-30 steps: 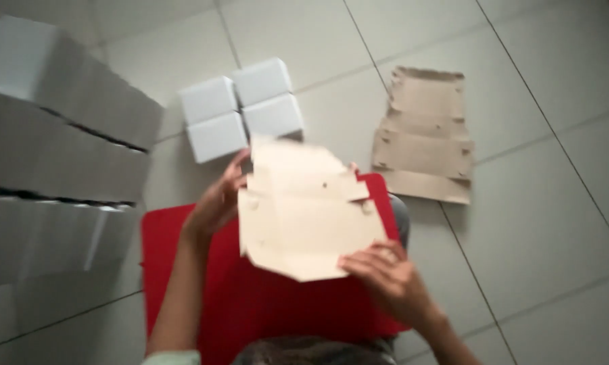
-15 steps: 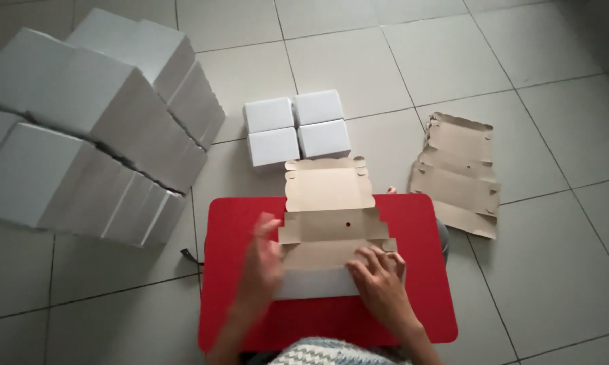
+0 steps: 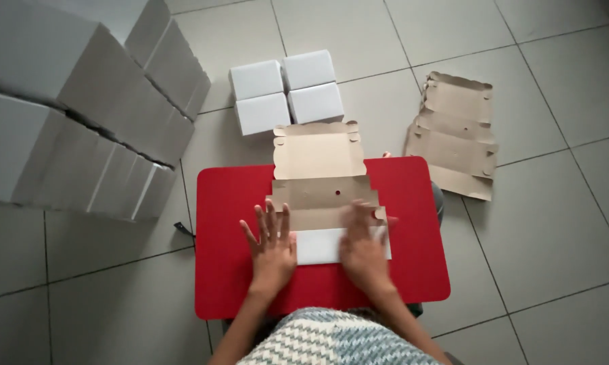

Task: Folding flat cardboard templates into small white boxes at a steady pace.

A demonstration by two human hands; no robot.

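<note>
Cardboard lies at the centre of the frame: a flat, unfolded box blank (image 3: 321, 181), brown on its inner face, stretched from the far edge of the red bench (image 3: 230, 203) toward the person at the bottom. Its far flap, with a scalloped edge, hangs past the bench over the floor tiles. Its near flap is turned over, showing a white face between the two hands.

The left hand (image 3: 272, 247) rests palm down at the lower left corner of the blank, fingers (image 3: 269, 217) spread wide and flat, holding nothing, only pressing on the card and the bench. The right hand (image 3: 364, 245) lies palm down on the lower right part of the blank, over the fold; it is somewhat blurred, its fingers straight and close together, pressing rather than gripping.

Above the bench, in the upper middle of the frame, four small white closed boxes (image 3: 287, 91) sit together in a two-by-two block on the tiled floor (image 3: 561, 223), just beyond the blank's far flap. At the right of the frame, a second flat brown blank (image 3: 454, 134) lies on the floor, near the bench's far right corner. The upper left of the frame is filled with large stacks of white folded cartons (image 3: 81, 108). At the bottom edge, a grey and white zigzag-patterned garment (image 3: 331, 338) shows.
</note>
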